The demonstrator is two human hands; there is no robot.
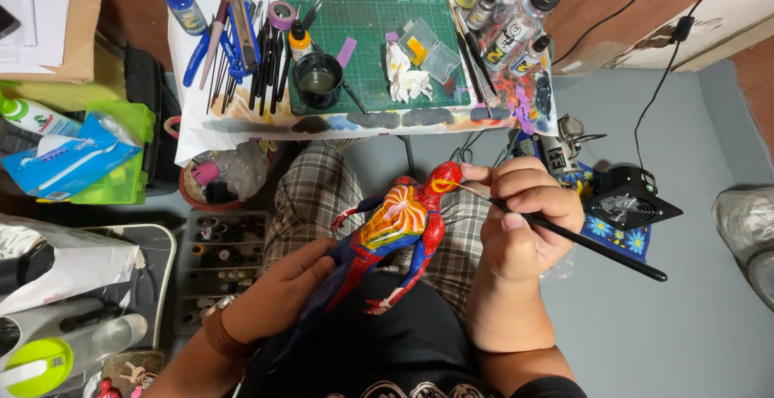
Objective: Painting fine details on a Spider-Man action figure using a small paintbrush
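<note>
Left hand [278,291]: wrapping closed around the legs of a red and blue action figure [395,233], holding it slanted over the lap, head pointing far and right.
Right hand [522,216]: pinching a black-handled paintbrush [576,238] between thumb and fingers, the tip resting at the figure's red head; the handle is running out to the right.
Figure's place: lying above the person's plaid shorts [318,192], near the table's front edge, between the two hands.
Table, far side: a green cutting mat [379,19] is lying on a paint-smeared white sheet [242,120]; one dark cup of liquid [319,79] is sitting on the mat's left near corner, and one crumpled white cloth [405,79] is lying to its right.
Left of the mat: a row of pens, brushes and blue-handled tools [234,43], too crowded for counting.
Right of the mat: four small paint bottles [516,27] are standing bunched together.
Floor, right: one small black fan [629,200] is sitting on a blue flowered cloth [609,233].
Floor, left: one grey tray of small pots [222,257] and one green box [121,156].
</note>
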